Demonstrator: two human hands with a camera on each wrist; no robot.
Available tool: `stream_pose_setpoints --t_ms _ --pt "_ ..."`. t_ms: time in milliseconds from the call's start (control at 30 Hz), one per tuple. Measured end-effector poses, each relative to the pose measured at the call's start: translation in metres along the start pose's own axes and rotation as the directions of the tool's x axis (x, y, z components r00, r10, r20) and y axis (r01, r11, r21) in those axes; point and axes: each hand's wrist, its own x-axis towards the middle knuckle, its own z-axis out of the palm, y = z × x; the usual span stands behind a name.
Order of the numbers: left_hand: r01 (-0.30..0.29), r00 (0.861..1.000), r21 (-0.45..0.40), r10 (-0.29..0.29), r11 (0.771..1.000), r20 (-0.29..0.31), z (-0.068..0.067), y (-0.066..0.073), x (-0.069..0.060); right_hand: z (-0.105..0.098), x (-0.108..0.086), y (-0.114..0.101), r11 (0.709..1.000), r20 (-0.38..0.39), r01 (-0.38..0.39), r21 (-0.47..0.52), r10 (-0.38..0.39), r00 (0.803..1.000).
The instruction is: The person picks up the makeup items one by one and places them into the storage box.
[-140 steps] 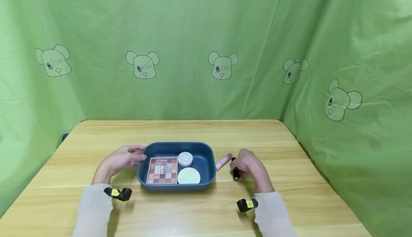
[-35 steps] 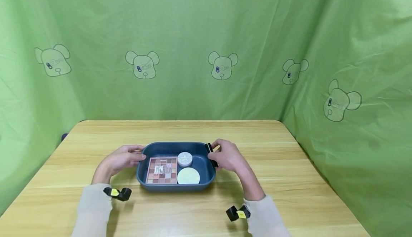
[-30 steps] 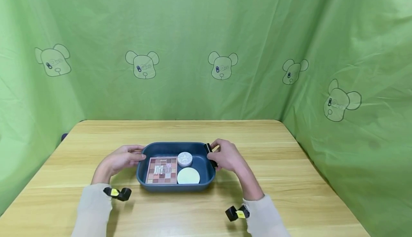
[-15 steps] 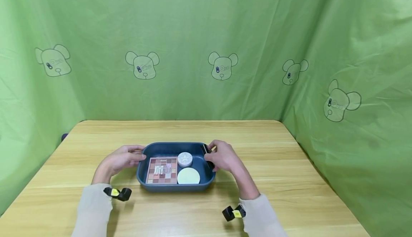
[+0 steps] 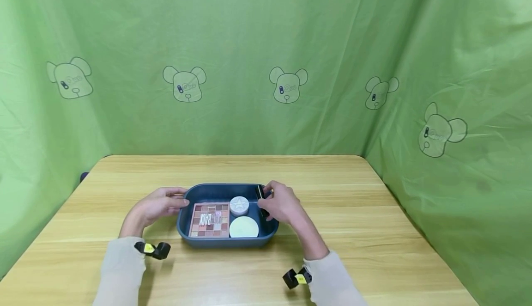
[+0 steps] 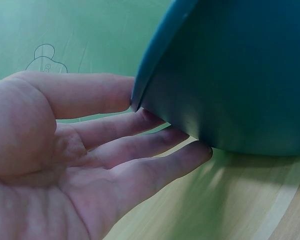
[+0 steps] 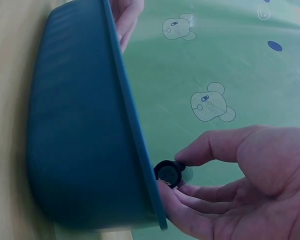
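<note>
A dark blue rounded bin (image 5: 226, 242) stands on the wooden table. Inside it lie a pink eyeshadow palette (image 5: 209, 221), a round white jar with a star on its lid (image 5: 238, 206) and a flat white round compact (image 5: 243, 227). My left hand (image 5: 160, 202) holds the bin's left end, thumb at the rim and fingers against the outer wall. Over the bin's right end, my right hand (image 5: 282, 203) pinches a black lipstick tube (image 5: 260, 192). In the right wrist view the tube's round end (image 7: 168, 173) shows between thumb and fingers, beside the rim; whether something else is in the hand, I cannot tell.
The wooden table (image 5: 374, 232) extends around the bin on every side. Behind it and to the sides hangs a green curtain (image 5: 237, 121) printed with bear heads. Black wrist cameras (image 5: 297, 278) stick out from both sleeves.
My right hand has picked the black lipstick tube off the table and carried it left over the bin's right end. The pink tube no longer shows on the table. My left hand keeps its place.
</note>
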Motion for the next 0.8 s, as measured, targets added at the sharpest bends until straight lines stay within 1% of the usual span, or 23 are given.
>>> stream_pose_setpoints --t_ms 133,267,533,700,800 --pt "-0.002 1.000 0.004 0.002 1.000 0.002 0.000 -0.001 0.000 0.005 -0.001 -0.003 0.997 -0.038 -0.014 -0.074 0.011 0.999" --pt "0.000 1.000 0.005 0.000 1.000 0.002 -0.001 -0.001 0.000 0.010 0.000 -0.005 0.994 -0.073 -0.015 -0.106 0.007 0.997" --pt "0.000 1.000 0.001 0.000 1.000 0.000 -0.002 -0.002 0.000 0.020 0.002 -0.006 0.991 -0.097 -0.036 -0.133 0.023 0.995" --pt "0.001 1.000 -0.001 -0.001 1.000 0.001 -0.002 -0.002 0.000 0.026 0.003 -0.006 0.993 -0.086 -0.013 -0.116 0.003 0.996" --pt "0.000 1.000 0.001 0.000 1.000 0.004 -0.002 -0.001 0.000 0.029 0.004 -0.005 0.992 -0.090 -0.003 -0.128 -0.009 0.996"
